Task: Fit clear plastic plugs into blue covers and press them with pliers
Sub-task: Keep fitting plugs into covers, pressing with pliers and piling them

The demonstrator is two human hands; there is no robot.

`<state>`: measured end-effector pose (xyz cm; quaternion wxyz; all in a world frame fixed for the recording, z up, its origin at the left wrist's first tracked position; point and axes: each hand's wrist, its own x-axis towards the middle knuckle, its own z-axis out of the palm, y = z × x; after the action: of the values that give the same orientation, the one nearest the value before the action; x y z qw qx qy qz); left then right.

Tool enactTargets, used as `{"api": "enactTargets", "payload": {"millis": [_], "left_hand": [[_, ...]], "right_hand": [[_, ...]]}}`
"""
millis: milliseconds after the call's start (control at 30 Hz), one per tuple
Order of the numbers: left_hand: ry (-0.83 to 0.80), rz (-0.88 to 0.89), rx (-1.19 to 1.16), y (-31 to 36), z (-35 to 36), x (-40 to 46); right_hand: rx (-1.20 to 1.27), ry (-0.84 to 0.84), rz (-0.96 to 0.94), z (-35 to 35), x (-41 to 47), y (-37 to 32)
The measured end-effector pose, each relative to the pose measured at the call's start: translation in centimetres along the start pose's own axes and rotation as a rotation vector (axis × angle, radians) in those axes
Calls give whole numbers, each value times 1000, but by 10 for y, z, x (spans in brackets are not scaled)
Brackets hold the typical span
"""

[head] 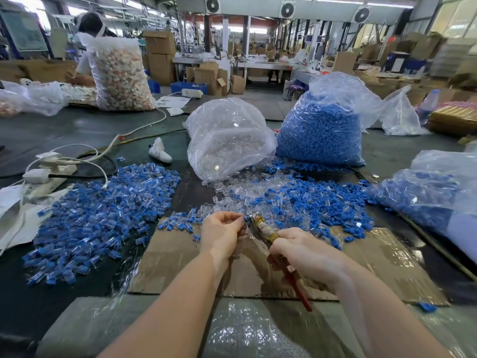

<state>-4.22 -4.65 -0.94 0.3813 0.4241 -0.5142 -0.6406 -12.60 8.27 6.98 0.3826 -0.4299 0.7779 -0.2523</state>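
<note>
My left hand [222,232] pinches a small blue cover with a clear plug at its fingertips, right at the jaws of the pliers [260,226]. My right hand [299,250] grips the pliers by their yellow and red handles, jaws pointing up-left toward the piece. A loose heap of blue covers [317,202] lies just beyond, mixed with clear plugs [232,192]. A wide pile of fitted blue-and-clear pieces [103,215] spreads to the left. The piece itself is mostly hidden by my fingers.
A clear bag of plugs [227,140] and a bag of blue covers [322,130] stand behind the heaps; another bag of blue parts [433,197] lies right. Taped cardboard [180,267] lies under my hands. Power strips and cables [49,171] sit left. A person works at far left.
</note>
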Motion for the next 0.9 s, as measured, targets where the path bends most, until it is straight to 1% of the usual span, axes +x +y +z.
{"api": "enactTargets", "payload": {"millis": [167,333,467,633,700,800,833,900], "left_hand": [[25,14,-16,0,3,0],[25,2,-2,1,3,0],[33,-11,-16,1,4,-2],[42,-16,-8,1,5,-4],[46,-21,-9,1,6,-5],[51,-2,-14,4,5,-6],[61,32,13,6,3,-6],[126,164,198,9,-4,-4]], "right_hand": [[17,-16,-7,0,2,1],[-62,-10,-50,1,3,3],[-138,49,-112,5,8,7],[-210,132,-130,12,15,13],[-168,130,-146,13,15,14],[15,128,-170,12,14,16],[61,149,-173,12,15,18],[63,230,-174,9,18,25]]}}
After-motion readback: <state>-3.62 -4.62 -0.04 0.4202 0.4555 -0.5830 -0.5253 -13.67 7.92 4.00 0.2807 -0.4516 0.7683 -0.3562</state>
